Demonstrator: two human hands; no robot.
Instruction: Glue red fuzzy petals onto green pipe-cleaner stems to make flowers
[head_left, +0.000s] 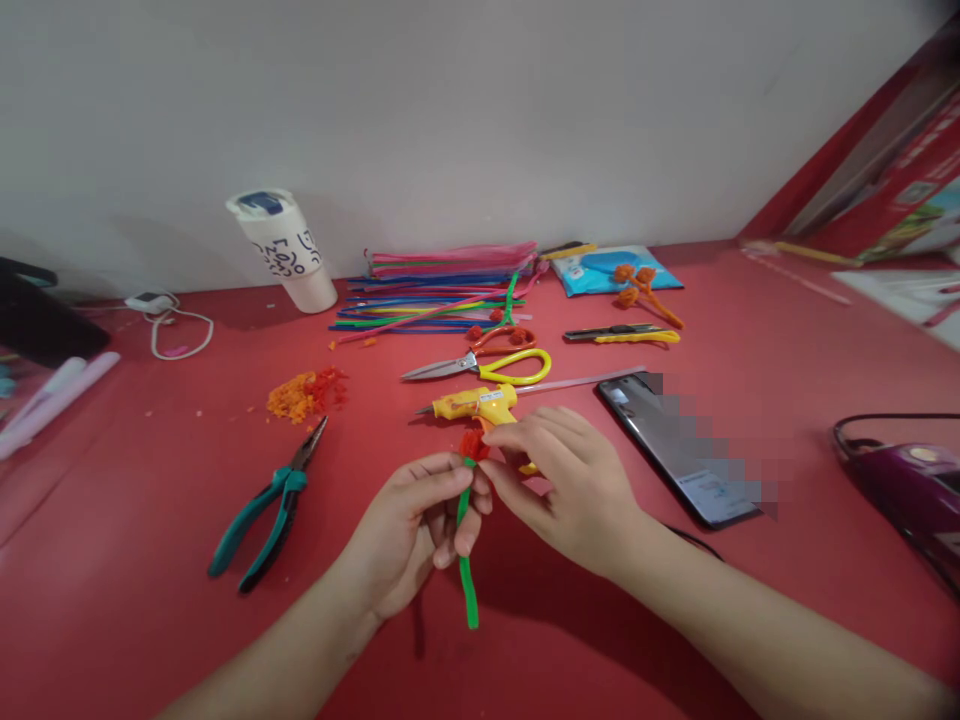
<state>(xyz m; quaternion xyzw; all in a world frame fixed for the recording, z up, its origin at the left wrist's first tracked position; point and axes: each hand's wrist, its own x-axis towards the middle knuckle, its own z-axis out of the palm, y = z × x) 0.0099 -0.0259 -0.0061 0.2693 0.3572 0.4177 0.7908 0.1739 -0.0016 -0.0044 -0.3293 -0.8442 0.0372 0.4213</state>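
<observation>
My left hand (431,510) is closed round a green pipe-cleaner stem (466,580), its thumb pressing just below the top. A small red fuzzy flower head (472,444) sits on the stem's upper end. Thumb and forefinger of my right hand (566,480) pinch at the right side of that red head. Right behind my fingers lies a yellow hot glue gun (476,402), partly covered by my right hand, with a clear glue stick (577,381) out of its back. Scissors (480,368) with red and yellow handles rest beyond it.
Teal-handled pliers (277,500) and orange and red fuzz clippings (296,395) lie to the left. A phone (675,450) is on the right. Farther back are a white tumbler (289,250), pipe cleaners (435,290), a yellow utility knife (630,335), and an orange pipe-cleaner sprig (637,285) on a blue packet (592,272).
</observation>
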